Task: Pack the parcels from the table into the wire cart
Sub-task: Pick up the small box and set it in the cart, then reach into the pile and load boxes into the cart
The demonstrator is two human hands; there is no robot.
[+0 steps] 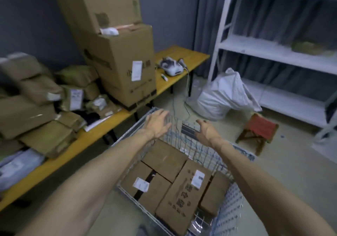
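The wire cart [235,195] stands in front of me and holds several brown cardboard parcels [165,159]. Two of them carry white labels. My left hand [157,122] and my right hand [207,130] reach out over the cart's far end, both empty with relaxed fingers, palms turned toward each other. On the yellow table [60,160] to the left lies a heap of brown paper-wrapped parcels [23,115] and some pale plastic mailers [16,166]. A large cardboard box [124,68] stands on the table, with another big box [96,4] on top of it.
A white handheld device [172,66] and a small marker [164,77] lie on the table's far end. A white sack [224,97] and a red folding stool [259,131] sit on the floor to the right. White shelving [273,49] lines the right wall.
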